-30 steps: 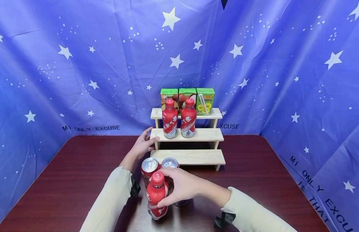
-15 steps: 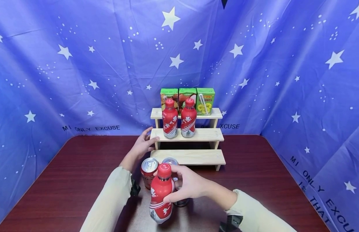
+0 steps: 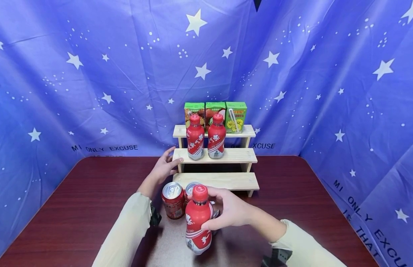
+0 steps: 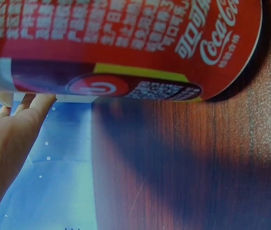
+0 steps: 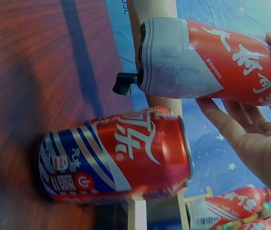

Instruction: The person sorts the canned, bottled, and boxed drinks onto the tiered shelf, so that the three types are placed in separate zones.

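In the head view my right hand [image 3: 231, 210] grips a red drink bottle [image 3: 197, 218] with white lettering and a red cap, thumb on its near side. The right wrist view has this bottle [image 5: 212, 62] held above the table. My left hand [image 3: 164, 167] touches the left end of the wooden tiered shelf [image 3: 216, 155], thumb over the middle board's edge and fingers fairly straight. Beneath the left wrist stands a red Coca-Cola can [image 3: 174, 202]. A second can [image 3: 190, 189] is partly covered by the bottle. Another can behind the right hand is mostly hidden.
Two matching red bottles, a left one [image 3: 195, 138] and a right one [image 3: 216, 136], stand on the middle board. Behind them, three drink cartons [image 3: 236, 118] line the top board. A starry blue cloth [image 3: 126, 74] hangs behind the dark red table [image 3: 293, 207].
The right hand has carried the bottle rightward, away from the left can, with its tilt shifting slightly. The left hand and the shelf have stayed in place.
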Demonstrator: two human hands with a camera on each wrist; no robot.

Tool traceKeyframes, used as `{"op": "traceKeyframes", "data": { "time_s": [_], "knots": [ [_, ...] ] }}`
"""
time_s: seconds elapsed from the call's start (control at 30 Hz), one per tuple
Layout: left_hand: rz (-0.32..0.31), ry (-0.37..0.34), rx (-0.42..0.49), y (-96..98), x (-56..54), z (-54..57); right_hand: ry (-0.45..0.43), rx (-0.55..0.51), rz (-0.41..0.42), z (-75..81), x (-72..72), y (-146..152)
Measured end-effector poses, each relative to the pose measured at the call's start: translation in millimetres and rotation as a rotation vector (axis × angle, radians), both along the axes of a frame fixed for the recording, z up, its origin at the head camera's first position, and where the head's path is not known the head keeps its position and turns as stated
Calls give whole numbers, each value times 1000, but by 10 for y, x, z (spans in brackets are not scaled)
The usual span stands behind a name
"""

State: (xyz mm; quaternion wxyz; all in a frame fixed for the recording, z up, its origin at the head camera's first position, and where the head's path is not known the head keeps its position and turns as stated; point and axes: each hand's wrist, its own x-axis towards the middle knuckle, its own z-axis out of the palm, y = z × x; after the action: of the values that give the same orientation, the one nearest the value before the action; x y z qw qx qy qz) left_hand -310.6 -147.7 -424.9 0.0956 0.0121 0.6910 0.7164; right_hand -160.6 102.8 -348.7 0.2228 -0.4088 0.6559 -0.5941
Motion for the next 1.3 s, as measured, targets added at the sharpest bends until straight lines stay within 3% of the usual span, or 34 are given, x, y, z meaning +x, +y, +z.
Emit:
{"op": "traceKeyframes", "data": {
  "time_s": [0.3,0.77,1.3],
  "knots": [
    [5,2,0,5,-5,-1,71,10,-64,28,-16,201],
    [6,4,15,9,-10,-3,80,20,-86,83,-52,460],
    [1,0,17,5,6,21,182,41,-235,109,-170,749]
  ]
}}
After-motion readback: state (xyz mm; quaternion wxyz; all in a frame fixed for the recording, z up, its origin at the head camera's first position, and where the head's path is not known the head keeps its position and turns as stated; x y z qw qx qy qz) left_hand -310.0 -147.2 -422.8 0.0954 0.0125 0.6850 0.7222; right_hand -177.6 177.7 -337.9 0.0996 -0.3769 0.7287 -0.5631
